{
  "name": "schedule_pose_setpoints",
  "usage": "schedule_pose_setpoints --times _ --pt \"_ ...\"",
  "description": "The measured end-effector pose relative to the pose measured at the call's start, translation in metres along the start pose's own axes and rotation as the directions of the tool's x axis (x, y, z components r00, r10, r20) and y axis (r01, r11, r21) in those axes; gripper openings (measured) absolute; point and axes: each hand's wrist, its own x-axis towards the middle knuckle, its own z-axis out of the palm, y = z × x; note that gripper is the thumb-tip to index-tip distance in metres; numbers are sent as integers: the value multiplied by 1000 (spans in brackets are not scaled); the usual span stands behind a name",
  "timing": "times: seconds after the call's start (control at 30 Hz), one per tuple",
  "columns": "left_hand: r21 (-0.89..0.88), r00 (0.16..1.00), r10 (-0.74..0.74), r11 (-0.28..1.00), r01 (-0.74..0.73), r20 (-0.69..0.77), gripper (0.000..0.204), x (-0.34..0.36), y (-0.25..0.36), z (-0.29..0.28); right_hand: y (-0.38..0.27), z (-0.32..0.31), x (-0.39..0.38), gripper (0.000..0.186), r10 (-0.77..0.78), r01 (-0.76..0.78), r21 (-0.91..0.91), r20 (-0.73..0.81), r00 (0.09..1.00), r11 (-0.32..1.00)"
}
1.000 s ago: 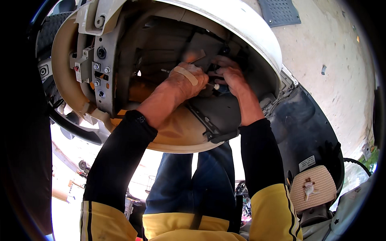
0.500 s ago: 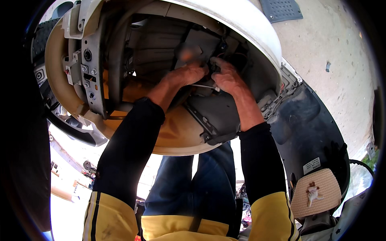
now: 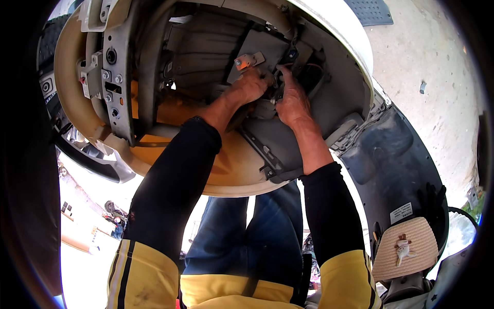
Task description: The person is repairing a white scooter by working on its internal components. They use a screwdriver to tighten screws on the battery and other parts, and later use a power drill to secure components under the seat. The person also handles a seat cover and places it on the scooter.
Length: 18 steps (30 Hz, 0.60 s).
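Note:
Both of my hands reach into a dark cavity of a vehicle body, close together. My left hand [image 3: 250, 85] is closed, its fingertips on small parts I cannot make out. A small metal piece with an orange part and a bolt-like end [image 3: 245, 62] sticks out just above its knuckles; the left fingers hide its lower end. My right hand [image 3: 293, 103] is beside it, index finger pointing up and the other fingers curled. A small silvery tip [image 3: 274, 101] shows by its thumb; what the fingers grip is hidden. Dark wires [image 3: 313, 69] run behind the right hand.
A white curved body panel [image 3: 334, 26] arches over the cavity, with a tan lower shell [image 3: 242, 175]. A drilled metal bracket [image 3: 114, 87] stands at the left. To the right are a dark panel [image 3: 386, 149] and a beige woven pad [image 3: 404, 247] carrying a small toy figure.
Both hands have shifted slightly upward. The orange-ended piece was blurred by motion and is now sharp and a little higher. A thin pale rod beside the right hand no longer shows.

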Motion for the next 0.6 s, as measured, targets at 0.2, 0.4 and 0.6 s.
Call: schedule_pose_setpoints --times 0.2,0.4,0.6 --pt "149 963 262 957 -250 -64 35 10 -19 -2 9 36 5 66 102 -86 -472 8 995 878" --pt "413 889 454 821 -394 -53 31 20 -14 -2 10 41 5 47 -28 140 -716 166 986 684" --pt "862 822 569 427 -274 -21 28 42 -6 10 -22 5 -28 39 -33 124 -431 212 977 894"
